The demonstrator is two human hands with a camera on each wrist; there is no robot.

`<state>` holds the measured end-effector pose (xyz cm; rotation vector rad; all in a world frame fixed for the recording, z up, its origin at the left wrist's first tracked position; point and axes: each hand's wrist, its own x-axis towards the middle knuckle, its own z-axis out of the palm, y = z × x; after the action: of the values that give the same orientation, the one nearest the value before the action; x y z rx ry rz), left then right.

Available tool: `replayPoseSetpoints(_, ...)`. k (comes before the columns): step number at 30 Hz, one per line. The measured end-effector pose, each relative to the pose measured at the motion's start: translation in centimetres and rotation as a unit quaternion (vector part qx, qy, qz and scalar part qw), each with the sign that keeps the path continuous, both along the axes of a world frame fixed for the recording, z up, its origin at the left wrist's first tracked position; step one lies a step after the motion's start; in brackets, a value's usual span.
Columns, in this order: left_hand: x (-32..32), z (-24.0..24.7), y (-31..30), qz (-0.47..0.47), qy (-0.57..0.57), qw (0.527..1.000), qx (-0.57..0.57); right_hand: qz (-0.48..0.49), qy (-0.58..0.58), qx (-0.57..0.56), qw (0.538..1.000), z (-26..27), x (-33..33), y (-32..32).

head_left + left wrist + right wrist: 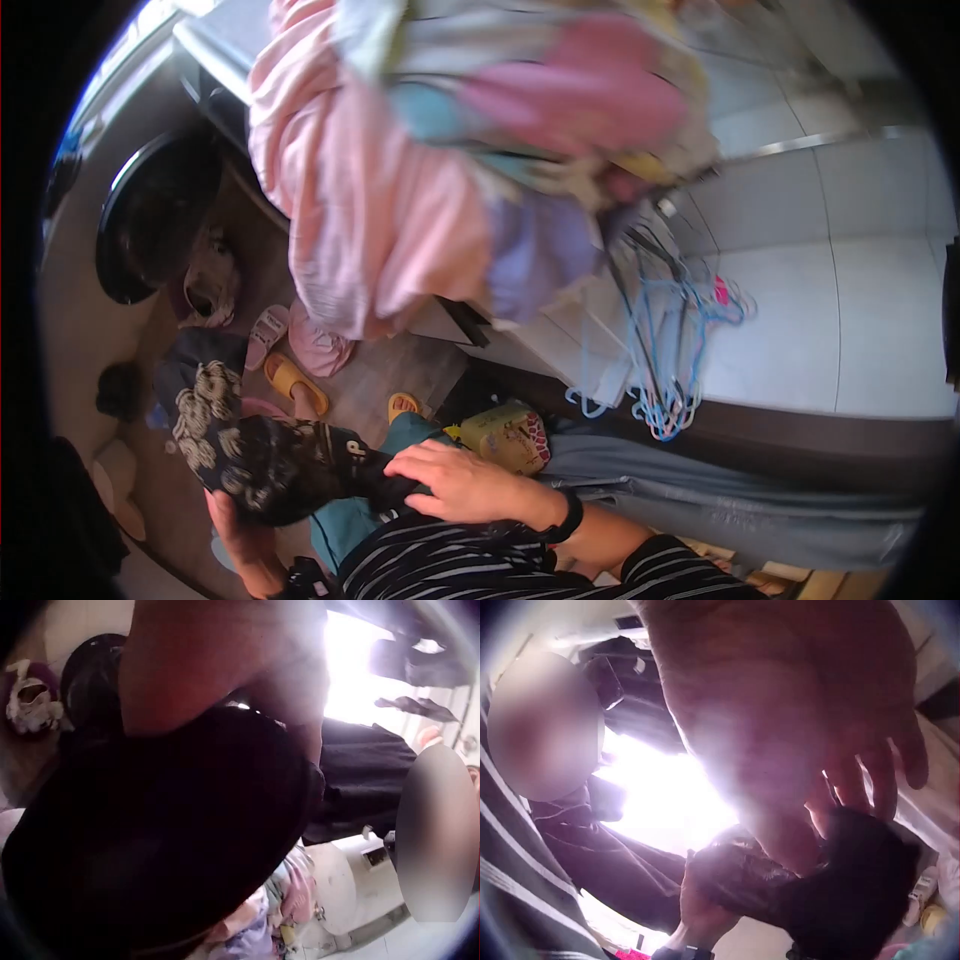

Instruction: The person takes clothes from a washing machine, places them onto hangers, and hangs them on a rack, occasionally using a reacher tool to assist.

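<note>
The garment (pixel 260 460) in front of you was black with a beige print. Your sleeve (pixel 450 565) was black, white-striped. Hangers (pixel 665 400) were blue; the slipper (pixel 295 383), yellow.

Big heap of pink, lilac and pale blue laundry (pixel 400 200) fills the top of the head view. A bunch of blue wire hangers (pixel 680 340) dangles at its right over the pale tiled floor (pixel 860 300). To the left is a washing machine's round dark door (pixel 150 225). Lower down, a yellow rubber slipper (pixel 293 382) lies just beside a pink-and-white sandal (pixel 266 335), with a yellow printed packet (pixel 505 437) nearby.
</note>
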<state>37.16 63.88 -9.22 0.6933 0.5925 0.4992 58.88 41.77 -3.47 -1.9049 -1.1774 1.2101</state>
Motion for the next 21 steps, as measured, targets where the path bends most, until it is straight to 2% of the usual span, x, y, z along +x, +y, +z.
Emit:
replayPoseSetpoints(2, 0.8, 3.1, 0.7, -0.015, 0.043, 0.996, 0.072, -0.027, -0.027, -0.011, 0.999, 1.6, -0.3, 0.5)
replayPoseSetpoints(4, -1.4, 5.9, -1.1, -0.031, 0.058, 0.99, 0.128, -0.085, -0.047, 0.018, 0.995, 5.9, -0.5, -2.2)
replayPoseSetpoints(5, -0.1, 7.7, -9.4, -0.025, 0.086, 0.977, 0.194, -0.114, -0.026, 0.062, 0.991, 5.9, 1.9, -11.8)
replayPoseSetpoints(7, -1.8, 8.4, -10.0, -0.005, 0.115, 0.964, 0.24, -0.161, -0.015, 0.069, 0.984, 8.2, 2.7, -14.0)
replayPoseSetpoints(8, -2.8, 9.8, -11.5, 0.001, 0.111, 0.968, 0.227, -0.2, -0.037, 0.086, 0.975, 9.3, 3.0, -16.2)
replayPoseSetpoints(10, -4.1, 12.8, -12.6, 0.014, 0.11, 0.974, 0.196, -0.318, 0.031, 0.096, 0.943, 11.2, 4.4, -18.6)
replayPoseSetpoints(11, -4.3, 14.5, -12.9, 0.042, 0.139, 0.964, 0.225, -0.367, 0.044, 0.102, 0.924, 11.0, 5.8, -18.8)
replayPoseSetpoints(12, -5.0, 15.0, -12.3, 0.029, 0.17, 0.96, 0.221, -0.415, 0.058, 0.106, 0.902, 10.0, 7.5, -18.9)
replayPoseSetpoints(14, -6.9, 14.9, -12.3, 0.022, 0.165, 0.959, 0.228, -0.487, -0.047, 0.104, 0.866, 5.9, 11.2, -20.3)
replayPoseSetpoints(16, -7.5, 15.3, -13.1, 0.036, 0.169, 0.955, 0.243, -0.542, -0.09, 0.11, 0.828, 2.2, 15.0, -21.1)
replayPoseSetpoints(18, -7.4, 16.2, -14.3, 0.05, 0.179, 0.947, 0.26, -0.546, -0.195, 0.061, 0.812, -1.2, 18.3, -20.7)
replayPoseSetpoints(19, -7.7, 16.0, -14.5, 0.054, 0.168, 0.949, 0.26, -0.547, -0.247, 0.037, 0.799, -1.3, 19.4, -20.2)
replayPoseSetpoints(21, -8.2, 15.8, -14.8, 0.058, 0.17, 0.95, 0.256, -0.585, -0.069, 0.01, 0.808, -0.7, 21.2, -19.3)
